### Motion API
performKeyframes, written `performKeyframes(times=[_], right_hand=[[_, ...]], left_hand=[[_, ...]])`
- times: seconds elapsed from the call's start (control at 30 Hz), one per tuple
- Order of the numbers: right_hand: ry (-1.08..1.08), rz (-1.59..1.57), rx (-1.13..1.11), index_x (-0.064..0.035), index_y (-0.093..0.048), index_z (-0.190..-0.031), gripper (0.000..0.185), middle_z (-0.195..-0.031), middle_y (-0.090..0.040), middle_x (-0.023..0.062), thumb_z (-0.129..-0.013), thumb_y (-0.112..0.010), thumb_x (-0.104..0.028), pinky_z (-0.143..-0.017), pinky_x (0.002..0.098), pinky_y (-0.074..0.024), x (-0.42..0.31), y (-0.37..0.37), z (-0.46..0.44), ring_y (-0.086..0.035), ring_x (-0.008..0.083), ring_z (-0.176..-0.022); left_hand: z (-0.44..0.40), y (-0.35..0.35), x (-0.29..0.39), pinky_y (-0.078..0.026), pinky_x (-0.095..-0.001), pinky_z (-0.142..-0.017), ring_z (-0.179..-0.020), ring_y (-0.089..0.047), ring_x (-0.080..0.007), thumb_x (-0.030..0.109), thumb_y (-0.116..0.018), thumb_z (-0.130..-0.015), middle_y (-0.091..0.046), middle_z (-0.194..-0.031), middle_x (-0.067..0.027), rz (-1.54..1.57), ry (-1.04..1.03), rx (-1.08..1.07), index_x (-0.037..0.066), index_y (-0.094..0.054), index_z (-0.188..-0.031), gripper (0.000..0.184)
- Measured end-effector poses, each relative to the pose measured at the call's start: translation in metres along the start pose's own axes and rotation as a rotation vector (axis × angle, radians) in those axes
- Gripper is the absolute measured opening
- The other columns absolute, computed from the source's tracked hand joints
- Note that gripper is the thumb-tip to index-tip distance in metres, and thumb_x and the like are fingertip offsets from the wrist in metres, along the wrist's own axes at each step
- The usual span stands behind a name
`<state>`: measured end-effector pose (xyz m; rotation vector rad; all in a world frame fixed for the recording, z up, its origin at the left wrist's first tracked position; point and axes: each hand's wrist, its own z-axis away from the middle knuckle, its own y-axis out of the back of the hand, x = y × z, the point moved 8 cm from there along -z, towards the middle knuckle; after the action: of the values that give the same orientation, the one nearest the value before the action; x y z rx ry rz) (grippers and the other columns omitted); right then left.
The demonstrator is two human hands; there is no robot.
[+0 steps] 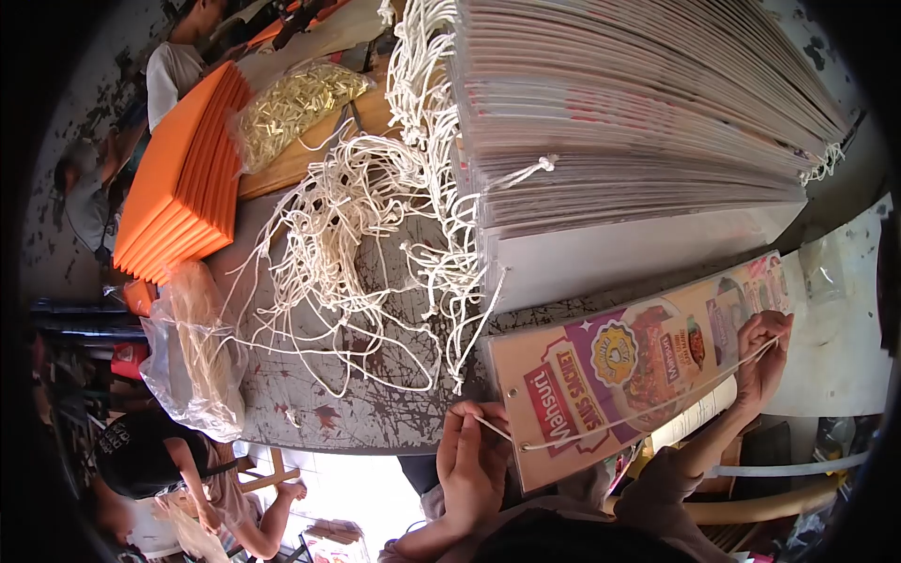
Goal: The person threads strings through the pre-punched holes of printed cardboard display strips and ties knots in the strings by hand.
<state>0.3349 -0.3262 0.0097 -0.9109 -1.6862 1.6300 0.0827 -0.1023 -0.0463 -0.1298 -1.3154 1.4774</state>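
Observation:
A printed card (601, 375) with "Mahsuri" lettering lies tilted at the table's front edge, two eyelets along its left side. White cord (648, 403) runs across its face from the lower eyelet. My right hand (762, 361) is closed at the card's right end, pinching the cord and drawing it fairly straight. Just left of the card, my left hand (472, 464) is closed on the cord's other end, thumb against fingers. Whether either hand also grips the card itself, I cannot tell. A tangle of knotted white cords (347, 216) lies beyond my left hand.
A large stack of cards (638, 113) with knotted cords fills the far right. Folded orange sheets (183, 178), a bag of small gold-coloured pieces (298, 103) and a plastic bag of pale strands (197, 347) are on the left. Another person (178, 469) sits lower left.

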Motion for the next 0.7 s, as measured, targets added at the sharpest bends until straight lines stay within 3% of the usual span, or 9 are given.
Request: performKeyframes(times=[0.13, 0.2, 0.23, 0.33, 0.37, 0.43, 0.53, 0.6, 0.7], right_hand=[[0.036, -0.086, -0.160, -0.0067, -0.038, -0.076, 0.022, -0.072, -0.039, 0.0019, -0.094, -0.041, -0.020, -0.092, 0.0402, -0.0363, -0.009, -0.017, -0.008, -0.044, 0.0116, -0.070], [0.062, -0.111, -0.143, -0.0041, -0.038, -0.081, 0.017, -0.078, -0.038, 0.0047, -0.093, -0.043, -0.016, -0.069, 0.0274, -0.0457, 0.008, -0.028, -0.015, -0.041, 0.0110, -0.065], [0.061, -0.111, -0.143, -0.0041, -0.038, -0.081, 0.017, -0.078, -0.038, 0.0047, -0.093, -0.043, -0.016, -0.069, 0.0274, -0.0457, 0.020, -0.033, -0.017, -0.041, 0.0110, -0.065], [0.143, 0.644, -0.066, 0.0003, -0.042, -0.094, 0.011, -0.079, -0.040, 0.0049, -0.089, -0.048, -0.007, -0.042, 0.0139, -0.0343, 0.071, -0.043, -0.015, -0.037, 0.0089, -0.062], [0.051, 0.912, -0.260, 0.0005, -0.044, -0.099, 0.016, -0.080, -0.046, 0.0058, -0.087, -0.051, -0.005, -0.048, 0.0173, -0.0434, 0.093, -0.050, -0.015, -0.043, 0.0098, -0.063], [0.059, 1.452, -0.147, 0.0004, -0.047, -0.104, 0.023, -0.082, -0.055, 0.0054, -0.084, -0.056, -0.004, -0.053, 0.0214, -0.0478, 0.134, -0.053, -0.004, -0.050, 0.0090, -0.066], [-0.117, 1.777, -0.387, -0.0019, -0.055, -0.102, 0.027, -0.086, -0.061, 0.0058, -0.076, -0.061, -0.001, -0.054, 0.0253, -0.0473, 0.171, -0.060, -0.003, -0.054, 0.0108, -0.069], [0.161, 2.199, -0.955, -0.0047, -0.060, -0.097, 0.032, -0.083, -0.061, 0.0039, -0.067, -0.065, 0.000, -0.051, 0.0261, -0.0451, 0.196, -0.077, 0.011, -0.054, 0.0138, -0.068], [0.284, 2.332, -0.981, -0.0071, -0.062, -0.091, 0.033, -0.083, -0.058, 0.0024, -0.058, -0.065, -0.007, -0.046, 0.0261, -0.0430, 0.207, -0.082, 0.016, -0.051, 0.0176, -0.067]], left_hand=[[-0.007, -0.005, -0.006, -0.043, -0.0211, -0.070, -0.077, -0.051, -0.0094, 0.011, -0.032, -0.095, -0.053, -0.093, -0.0069, -0.023, 0.063, 0.025, 0.005, -0.042, -0.099, 0.012], [-0.008, -0.016, -0.005, -0.043, -0.0199, -0.071, -0.080, -0.052, -0.0077, 0.011, -0.032, -0.096, -0.053, -0.094, -0.0057, -0.053, 0.110, -0.014, 0.003, -0.042, -0.101, 0.014], [-0.008, -0.018, -0.008, -0.043, -0.0200, -0.072, -0.082, -0.052, -0.0073, 0.011, -0.032, -0.096, -0.053, -0.095, -0.0052, -0.081, 0.166, 0.004, 0.003, -0.043, -0.104, 0.015], [-0.011, -0.015, -0.012, -0.042, -0.0197, -0.074, -0.087, -0.051, -0.0068, 0.011, -0.033, -0.096, -0.053, -0.097, -0.0043, -0.169, 0.188, -0.039, 0.002, -0.043, -0.108, 0.018], [-0.012, -0.016, -0.010, -0.041, -0.0193, -0.076, -0.089, -0.051, -0.0067, 0.012, -0.033, -0.096, -0.053, -0.098, -0.0040, -0.228, 0.153, -0.098, 0.002, -0.042, -0.111, 0.021], [-0.013, -0.017, -0.006, -0.040, -0.0194, -0.078, -0.090, -0.050, -0.0064, 0.012, -0.034, -0.096, -0.053, -0.099, -0.0041, -0.297, 0.139, -0.117, 0.001, -0.042, -0.113, 0.022], [-0.009, -0.014, 0.002, -0.039, -0.0195, -0.080, -0.091, -0.049, -0.0063, 0.011, -0.037, -0.094, -0.053, -0.101, -0.0045, -0.329, 0.160, -0.126, -0.001, -0.042, -0.115, 0.025], [-0.007, -0.013, 0.002, -0.039, -0.0195, -0.080, -0.090, -0.049, -0.0064, 0.009, -0.039, -0.093, -0.053, -0.102, -0.0048, -0.297, 0.194, -0.117, -0.001, -0.042, -0.116, 0.026], [-0.007, -0.022, 0.010, -0.040, -0.0169, -0.069, -0.082, -0.048, -0.0035, 0.005, -0.046, -0.089, -0.052, -0.102, -0.0042, -0.531, 0.037, -0.200, -0.001, -0.045, -0.115, 0.027]])
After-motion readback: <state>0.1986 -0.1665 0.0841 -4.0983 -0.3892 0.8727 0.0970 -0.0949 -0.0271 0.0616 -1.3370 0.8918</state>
